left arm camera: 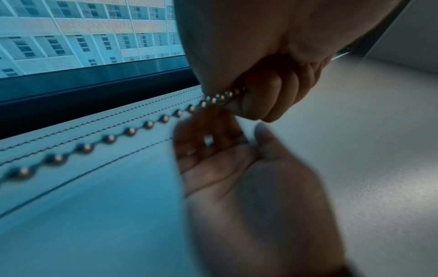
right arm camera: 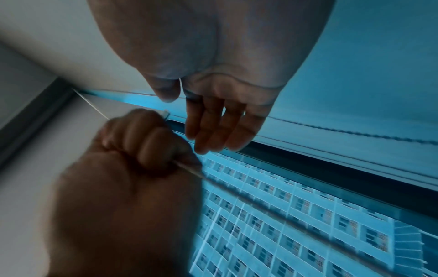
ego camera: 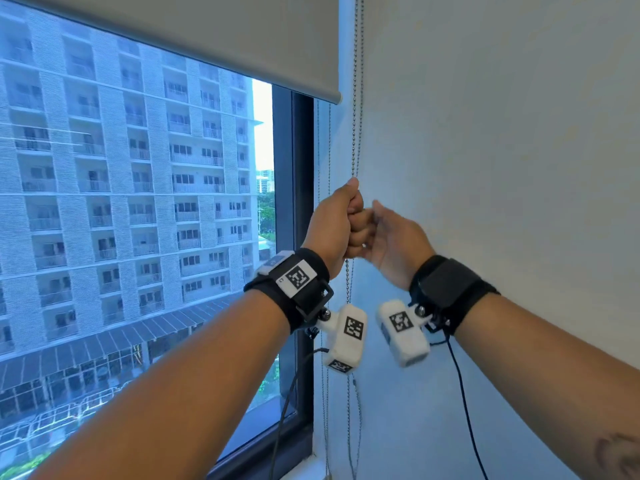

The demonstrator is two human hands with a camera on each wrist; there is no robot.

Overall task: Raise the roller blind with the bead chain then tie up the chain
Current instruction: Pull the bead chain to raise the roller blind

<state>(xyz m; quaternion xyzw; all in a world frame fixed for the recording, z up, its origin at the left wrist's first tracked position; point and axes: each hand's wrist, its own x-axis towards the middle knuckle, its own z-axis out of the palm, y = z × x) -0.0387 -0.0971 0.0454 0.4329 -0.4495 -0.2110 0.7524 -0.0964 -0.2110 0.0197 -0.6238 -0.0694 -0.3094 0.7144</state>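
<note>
The grey roller blind [ego camera: 207, 39] covers the top of the window, its bottom bar up near the top right. The bead chain [ego camera: 356, 133] hangs in two strands beside the wall. My left hand [ego camera: 341, 223] grips the chain in a fist, and the chain drops on below it [ego camera: 349, 282]. The left wrist view shows beads [left arm camera: 222, 97] running into the curled left hand [left arm camera: 260, 75]. My right hand [ego camera: 394, 240] is right beside the fist, fingers straight and holding nothing, as the right wrist view shows of the right hand [right arm camera: 225, 121] and the left hand [right arm camera: 142, 150].
A dark window frame [ego camera: 292, 237] stands just left of the chain and a plain white wall [ego camera: 485, 168] just right of it. The sill [ego camera: 311, 462] lies below. Black cables hang from both wrist cameras. An apartment block fills the glass.
</note>
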